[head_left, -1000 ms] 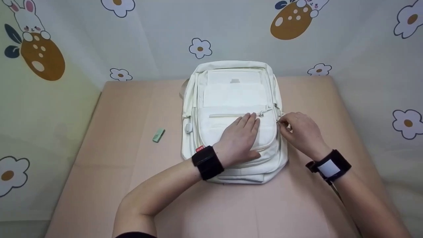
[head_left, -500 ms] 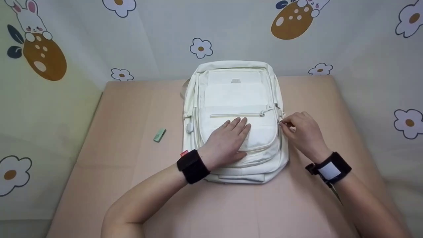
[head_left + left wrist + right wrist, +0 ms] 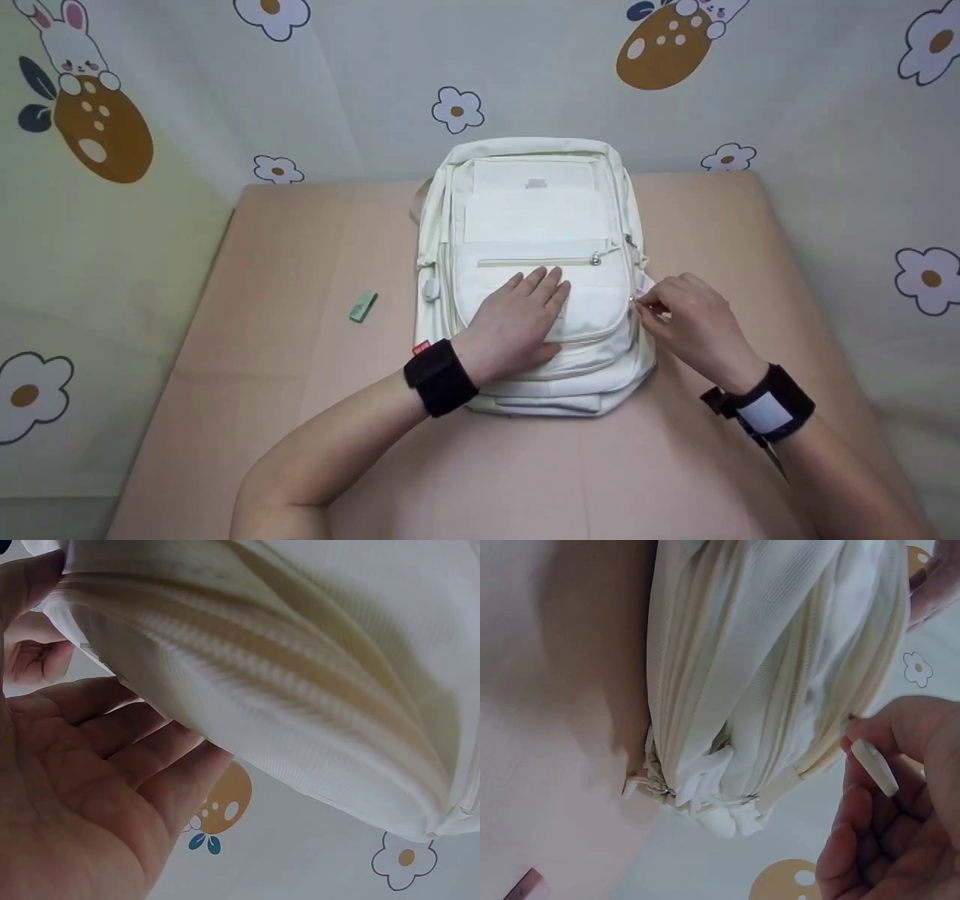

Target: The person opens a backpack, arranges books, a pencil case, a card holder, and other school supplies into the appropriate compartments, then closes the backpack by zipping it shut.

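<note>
A cream-white backpack (image 3: 536,214) lies on its back on the table, front side up. My left hand (image 3: 517,322) rests with straight fingers on its lower front pocket, below a short horizontal zipper (image 3: 536,262). In the left wrist view, those fingers touch the fabric beside a curved zipper (image 3: 255,664). At the bag's right side, my right hand (image 3: 686,319) pinches a zipper pull between thumb and index finger. The right wrist view shows the cream tab of that zipper pull (image 3: 875,767) sticking out from the fingers, with the front pocket's zipper track running on from it.
A small green block (image 3: 364,307) lies on the table (image 3: 300,247) left of the backpack. Cloth with printed flowers (image 3: 457,110) and rabbits hangs around the back and sides. Side straps (image 3: 705,795) bunch up at the bag's side.
My left hand has slid left and slightly down across the front pocket. My right hand, still pinching the zipper pull, has moved down along the bag's right side.
</note>
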